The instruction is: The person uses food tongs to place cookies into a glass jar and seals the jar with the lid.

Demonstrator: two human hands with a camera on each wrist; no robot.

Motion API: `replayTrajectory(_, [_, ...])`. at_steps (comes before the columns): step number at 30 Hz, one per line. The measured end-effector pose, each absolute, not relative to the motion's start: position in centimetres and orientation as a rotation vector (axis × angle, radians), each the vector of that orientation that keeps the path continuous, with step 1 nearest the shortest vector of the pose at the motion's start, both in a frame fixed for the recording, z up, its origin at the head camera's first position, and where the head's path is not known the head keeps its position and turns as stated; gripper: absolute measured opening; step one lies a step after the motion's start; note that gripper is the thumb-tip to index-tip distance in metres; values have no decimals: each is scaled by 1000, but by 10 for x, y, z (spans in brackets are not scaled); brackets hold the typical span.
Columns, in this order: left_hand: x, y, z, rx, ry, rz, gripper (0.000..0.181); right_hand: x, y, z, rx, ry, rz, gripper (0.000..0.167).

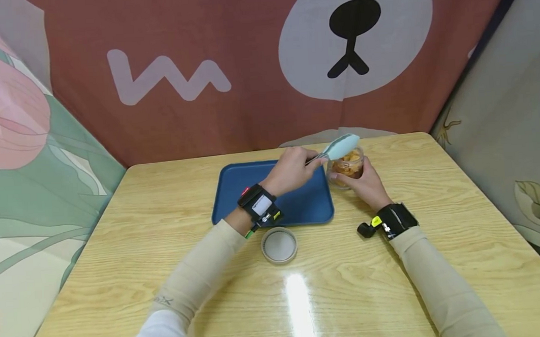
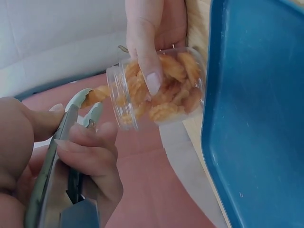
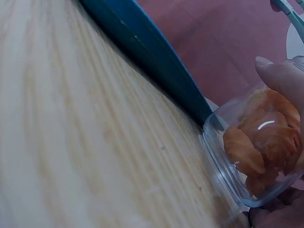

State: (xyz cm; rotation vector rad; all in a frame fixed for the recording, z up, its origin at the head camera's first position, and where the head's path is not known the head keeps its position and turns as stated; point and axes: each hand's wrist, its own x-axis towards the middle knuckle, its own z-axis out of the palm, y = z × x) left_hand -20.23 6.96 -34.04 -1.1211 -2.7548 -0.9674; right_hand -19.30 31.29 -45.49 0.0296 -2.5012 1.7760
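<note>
My left hand (image 1: pixel 293 170) grips metal tongs with pale mint tips (image 1: pixel 342 146), held over the jar's mouth. In the left wrist view, the tongs (image 2: pixel 50 166) have one ridged orange snack piece (image 2: pixel 98 96) between their tips, just at the jar's rim. My right hand (image 1: pixel 366 183) holds the clear jar (image 1: pixel 338 184), thumb on one side and fingers round the other. Several crinkled orange snack pieces (image 2: pixel 168 102) fill much of the jar. Beside the tray's right edge, the jar (image 3: pixel 228 185) stays low near the table.
A blue tray (image 1: pixel 306 205) lies left of the jar, partly under my left forearm. In front of the tray sits a round lid (image 1: pixel 279 245). The wooden table (image 1: pixel 170 194) meets a printed cloth (image 1: pixel 249 113) at the back.
</note>
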Motion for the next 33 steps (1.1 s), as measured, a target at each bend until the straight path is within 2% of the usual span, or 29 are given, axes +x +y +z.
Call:
replayTrajectory(6, [-202, 72, -339, -1083, -2810, -965, 35, -193, 313, -454, 42, -2500, 1785, 95])
replayTrajectory(12, [-202, 69, -340, -994, -2865, -984, 48, -194, 315, -455, 28, -2528, 1777, 99])
replayTrajectory(19, [-202, 65, -344, -971, -2832, -1009, 34, -194, 315, -457, 29, -2539, 1752, 99])
replayTrajectory(23, [-203, 64, -346, -952, -2796, -1036, 33, -193, 315, -456, 36, -2536, 1741, 99])
replayTrajectory(28, [-204, 59, -346, -904, -2745, -1105, 52, -191, 313, -453, 35, -2546, 1718, 102])
replayTrajectory(33, [-204, 48, -344, -865, -2700, -1171, 60, -191, 313, -453, 27, -2559, 1709, 103])
